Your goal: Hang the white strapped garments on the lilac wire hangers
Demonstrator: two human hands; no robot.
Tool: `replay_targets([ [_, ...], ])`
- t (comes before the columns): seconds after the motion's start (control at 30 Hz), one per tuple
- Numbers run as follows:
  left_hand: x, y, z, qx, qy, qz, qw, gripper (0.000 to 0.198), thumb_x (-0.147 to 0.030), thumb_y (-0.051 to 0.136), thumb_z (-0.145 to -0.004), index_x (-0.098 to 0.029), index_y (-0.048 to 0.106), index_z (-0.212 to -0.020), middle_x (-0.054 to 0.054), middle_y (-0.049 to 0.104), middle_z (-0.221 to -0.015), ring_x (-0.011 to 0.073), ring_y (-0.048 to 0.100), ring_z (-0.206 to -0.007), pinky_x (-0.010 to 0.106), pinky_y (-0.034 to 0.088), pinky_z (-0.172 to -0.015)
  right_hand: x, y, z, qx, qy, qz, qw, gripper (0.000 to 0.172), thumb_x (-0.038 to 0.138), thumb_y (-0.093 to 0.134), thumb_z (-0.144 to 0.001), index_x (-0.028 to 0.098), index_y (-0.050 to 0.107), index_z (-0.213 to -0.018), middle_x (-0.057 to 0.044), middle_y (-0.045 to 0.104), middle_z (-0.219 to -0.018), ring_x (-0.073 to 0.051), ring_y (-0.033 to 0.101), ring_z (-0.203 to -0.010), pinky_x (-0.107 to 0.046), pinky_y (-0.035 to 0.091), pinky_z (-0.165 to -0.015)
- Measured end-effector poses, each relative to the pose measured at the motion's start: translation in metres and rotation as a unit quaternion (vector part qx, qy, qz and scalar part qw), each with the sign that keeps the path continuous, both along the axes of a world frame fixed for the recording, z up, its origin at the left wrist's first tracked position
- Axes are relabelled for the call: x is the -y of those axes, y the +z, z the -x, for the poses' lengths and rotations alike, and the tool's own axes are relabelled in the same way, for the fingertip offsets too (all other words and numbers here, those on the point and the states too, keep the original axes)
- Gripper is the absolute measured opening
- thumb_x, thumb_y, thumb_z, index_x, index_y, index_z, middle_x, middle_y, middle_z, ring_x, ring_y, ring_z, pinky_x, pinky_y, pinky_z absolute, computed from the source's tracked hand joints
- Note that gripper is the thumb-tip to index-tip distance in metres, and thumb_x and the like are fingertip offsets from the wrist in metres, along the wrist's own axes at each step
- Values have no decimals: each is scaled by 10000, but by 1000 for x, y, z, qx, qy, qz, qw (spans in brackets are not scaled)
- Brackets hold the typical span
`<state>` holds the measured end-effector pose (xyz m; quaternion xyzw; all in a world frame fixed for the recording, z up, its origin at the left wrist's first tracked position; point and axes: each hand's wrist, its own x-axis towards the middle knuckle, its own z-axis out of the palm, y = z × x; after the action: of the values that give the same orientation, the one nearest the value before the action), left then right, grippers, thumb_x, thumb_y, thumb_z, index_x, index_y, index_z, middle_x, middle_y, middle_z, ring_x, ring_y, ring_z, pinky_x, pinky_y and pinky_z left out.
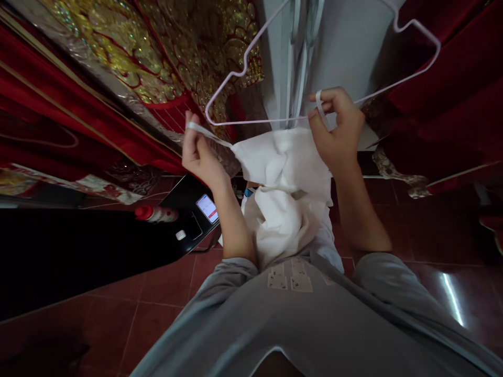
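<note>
A white cloth garment (286, 157) hangs in front of me, with thin white ribbon loops at its two upper corners. My left hand (202, 152) is closed on the left loop, which is drawn out taut over the fingers. With the right loop hooked around its fingers, my right hand (338, 125) is curled closed at the other corner. Just above the cloth hangs a pale pink hanger (255, 122); its bottom bar passes behind my right hand. The garment's lower part bunches up near my body.
Red garments with gold sequins (157, 52) hang at left, and dark red cloth (451, 104) at right. On a black table (137, 251) are a lit phone (207, 208), a red-capped bottle (157, 213) and a small white case (181, 235). The floor (157, 283) is red tile.
</note>
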<state>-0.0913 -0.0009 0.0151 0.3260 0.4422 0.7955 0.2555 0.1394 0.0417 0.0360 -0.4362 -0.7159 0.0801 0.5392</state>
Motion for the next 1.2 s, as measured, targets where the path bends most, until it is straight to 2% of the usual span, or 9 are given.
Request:
replay_targets([
  [0.07,-4,-4,11,-105,93,-104,985,194,-152,557,-980,-284,696,-1010,-53,619,-1303,222,393,-1379,425,329,-1159,-2,-1,-3,1,-2,-8,1000,182,362,499,-892,274,589,-1023,-22,653,-955,-188,602,-869,-384,490,-871],
  [0.17,-10,-3,24,-167,25,-161,972,157,-347,804,-850,-261,732,-960,1,672,-1227,297,474,-1320,481,333,-1160,-4,-1,-4,-5,-2,-11,1000,153,327,508,-886,262,599,-990,-8,663,-940,-160,603,-842,-350,488,-860],
  [0.37,-19,28,22,-220,-163,-77,959,470,-440,901,-735,-299,703,-1138,-43,624,-1312,337,454,-1320,476,349,-1155,-4,-3,-2,-32,2,-3,999,103,293,537,-876,283,611,-946,11,657,-834,-161,615,-826,-334,495,-856],
  [0.63,-48,70,-2,-283,-213,3,935,216,-256,875,-799,-274,660,-807,6,696,-866,334,593,-1008,516,467,-1031,-8,-9,-7,-54,-6,-17,998,76,262,538,-881,270,592,-934,6,640,-831,-175,639,-811,-359,496,-874],
  [0.73,-56,73,-5,-229,-207,19,951,318,-127,783,-867,-292,588,-677,36,626,-724,337,610,-904,507,502,-946,-8,-9,-8,-59,-2,-29,998,128,245,538,-871,273,611,-973,14,628,-770,-163,641,-794,-349,512,-859],
  [0.83,-56,67,-4,-176,-180,42,967,349,-95,738,-912,-270,578,-657,35,568,-641,302,606,-782,470,528,-844,-6,-8,-9,-70,11,-35,997,238,250,531,-876,281,639,-1085,22,641,-759,-160,659,-794,-355,533,-846],
  [0.97,-48,39,-3,-113,-135,45,983,308,-153,672,-1001,-203,563,-717,-5,575,-654,190,582,-647,366,527,-763,-5,-5,-5,-95,37,-33,994,324,170,468,-891,319,640,-1121,42,691,-1084,-135,698,-834,-324,565,-800],
  [1.07,-39,13,-21,0,-58,2,998,312,-79,559,-1037,-225,491,-770,-13,602,-706,196,645,-738,303,512,-688,-7,-3,1,-114,67,-8,991,370,96,449,-879,334,675,-1051,74,688,-1132,-123,711,-833,-294,578,-765],
  [1.2,-30,-3,-56,17,-60,-53,997,241,-23,477,-1045,-235,495,-933,15,694,-899,196,660,-900,329,502,-834,-5,2,7,-109,88,23,990,322,69,470,-881,260,714,-968,59,710,-1078,-108,712,-852,-270,589,-780],
])
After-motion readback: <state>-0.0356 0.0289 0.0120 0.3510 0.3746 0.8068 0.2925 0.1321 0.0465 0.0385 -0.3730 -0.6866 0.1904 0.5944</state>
